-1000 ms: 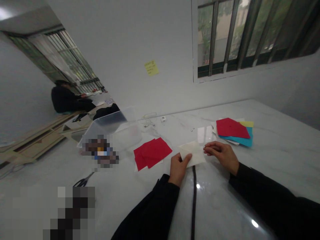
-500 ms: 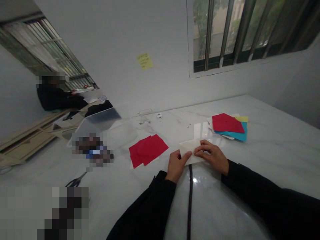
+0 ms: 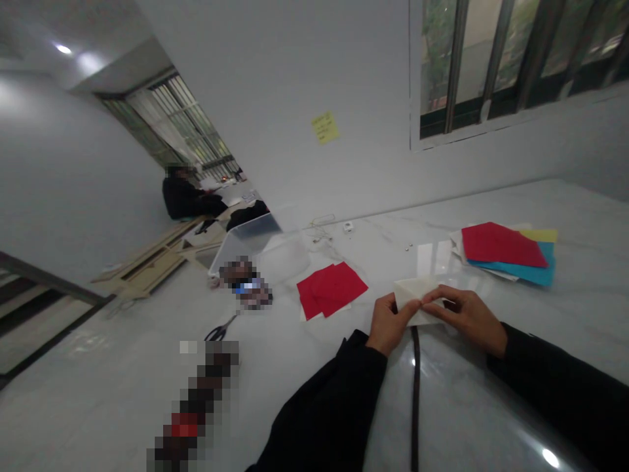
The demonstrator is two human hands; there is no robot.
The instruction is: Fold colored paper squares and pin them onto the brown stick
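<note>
A folded cream sheet of paper [image 3: 411, 292] lies on the white marble table [image 3: 295, 367] in front of me. My left hand [image 3: 388, 324] pinches its near left edge with thumb and fingers. My right hand [image 3: 466, 314] presses down on its right part, fingertips meeting the left hand's thumb at the sheet's middle. Both arms wear black sleeves.
Red paper squares [image 3: 330, 288] lie left of the cream sheet; a stack of red, blue and yellow sheets [image 3: 506, 252] lies at the right. A clear plastic box [image 3: 265, 252] stands further back, scissors [image 3: 219, 330] at the left. A person sits in the far room [image 3: 187, 196].
My right hand has slid left along the cream sheet until its fingertips meet my left hand. My head has turned left, so everything sits further right in view.
</note>
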